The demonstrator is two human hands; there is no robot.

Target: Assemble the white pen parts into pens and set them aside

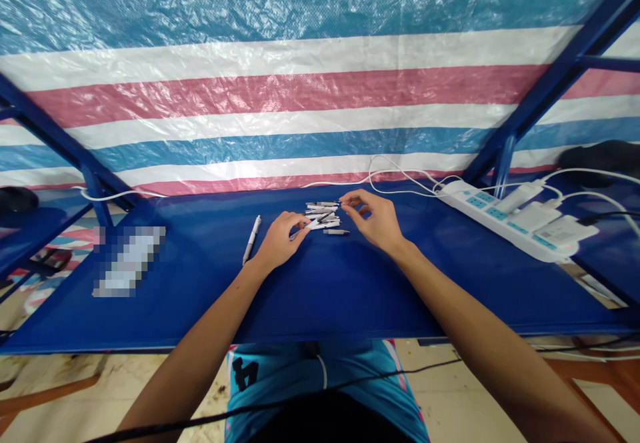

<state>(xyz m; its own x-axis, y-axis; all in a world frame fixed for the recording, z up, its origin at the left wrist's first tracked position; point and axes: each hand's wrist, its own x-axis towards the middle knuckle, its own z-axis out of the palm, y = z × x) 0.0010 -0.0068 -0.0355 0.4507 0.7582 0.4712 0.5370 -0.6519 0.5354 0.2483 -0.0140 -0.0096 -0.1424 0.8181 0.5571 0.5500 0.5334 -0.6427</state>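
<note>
On a blue table lies a small heap of several white and grey pen parts. My left hand rests beside the heap with its fingers curled around one pen piece whose tip pokes out to the right. My right hand hovers at the heap's right edge, thumb and forefinger pinched together on a small part at the top of the heap. A whole white pen lies alone on the table just left of my left hand. One loose grey piece lies between my hands.
A white power strip with white chargers and cables lies at the right. A blurred white object sits at the left. A striped tarpaulin hangs behind, framed by blue metal bars. A dark object lies at the far right.
</note>
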